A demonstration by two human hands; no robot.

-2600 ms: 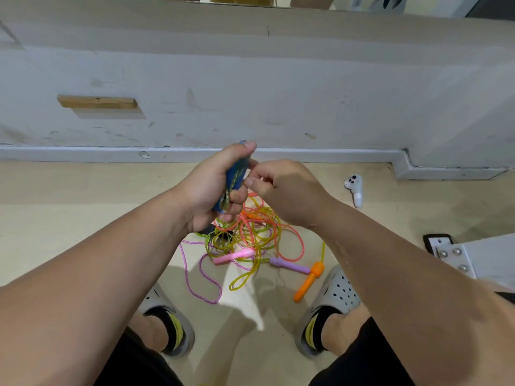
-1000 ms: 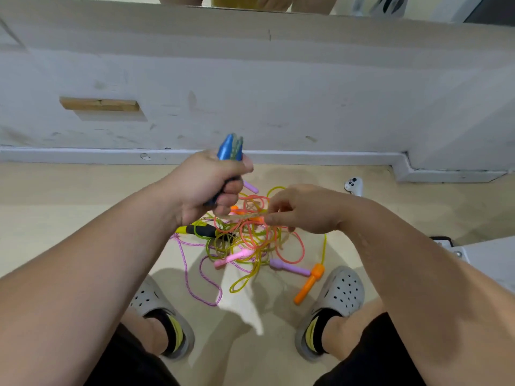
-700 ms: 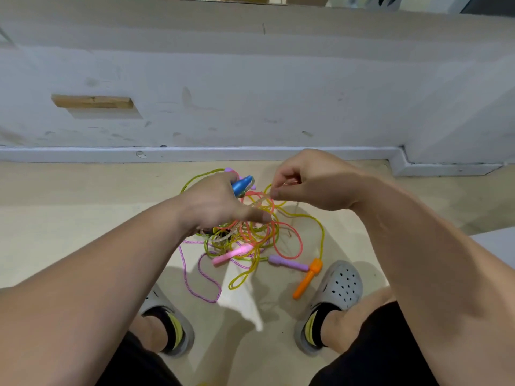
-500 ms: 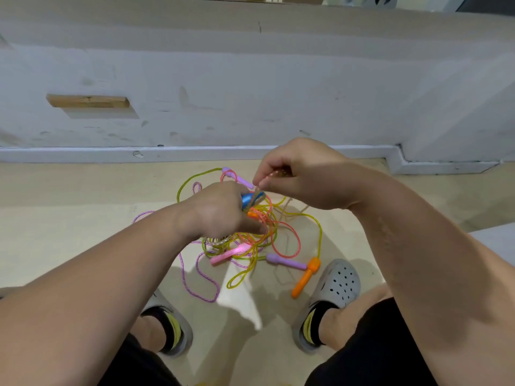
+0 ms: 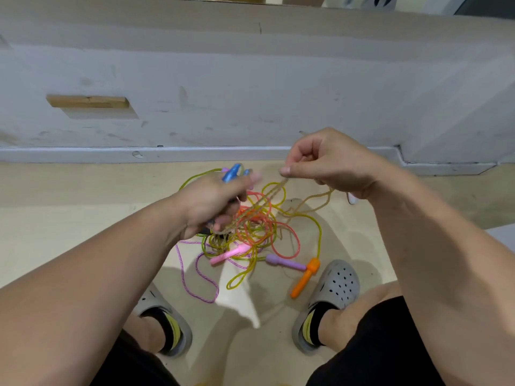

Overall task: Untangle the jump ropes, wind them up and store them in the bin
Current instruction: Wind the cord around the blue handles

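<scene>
Hands [image 5: 211,201] [image 5: 331,162] on ropes [image 5: 252,228], beige floor [image 5: 69,218]

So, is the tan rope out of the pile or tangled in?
Tangled in: pinched by the right hand, the tan rope runs into the pile by the left hand.

Bright, even light is falling from above, casting soft shadows on the floor [image 5: 69,224] between the shoes [image 5: 335,285]. The left hand [image 5: 209,204] and tan rope [image 5: 263,201] are blurring with motion; the baseboard [image 5: 83,154] is bowing toward the edges.
</scene>
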